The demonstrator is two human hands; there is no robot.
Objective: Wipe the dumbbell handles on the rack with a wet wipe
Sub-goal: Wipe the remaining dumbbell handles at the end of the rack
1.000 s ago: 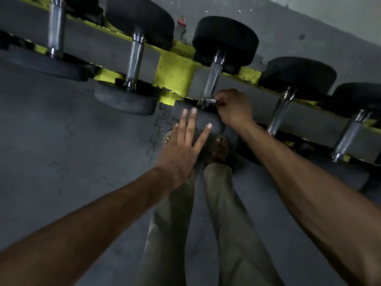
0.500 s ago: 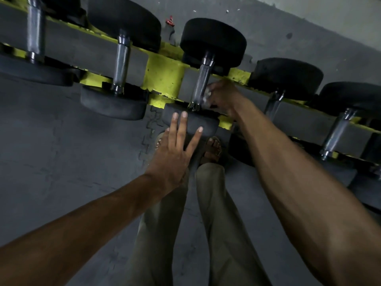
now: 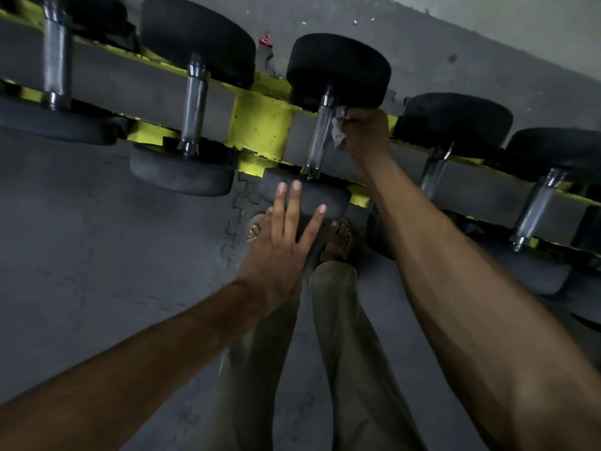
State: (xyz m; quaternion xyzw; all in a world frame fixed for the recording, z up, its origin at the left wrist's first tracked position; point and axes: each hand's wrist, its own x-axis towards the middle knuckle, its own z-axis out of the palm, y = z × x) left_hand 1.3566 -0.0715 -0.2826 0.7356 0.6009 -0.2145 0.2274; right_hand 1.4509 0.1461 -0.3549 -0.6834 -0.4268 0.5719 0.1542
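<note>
Several black dumbbells lie across a yellow rack (image 3: 260, 125). The middle dumbbell has a knurled chrome handle (image 3: 318, 138) between two black heads. My right hand (image 3: 366, 131) holds a crumpled grey-white wet wipe (image 3: 339, 130) against the far end of that handle, close to the upper head (image 3: 338, 68). My left hand (image 3: 283, 242) lies flat with straight fingers on the near head (image 3: 328, 198) of the same dumbbell.
More dumbbells sit to the left (image 3: 193, 109) and right (image 3: 435, 167) on the rack. My feet in sandals (image 3: 338, 237) stand on grey interlocking floor mats (image 3: 97, 255) just below the rack. A grey wall runs behind.
My right hand has slid the wipe along the handle from the near end up to the far end. My left hand has stayed on the near head.
</note>
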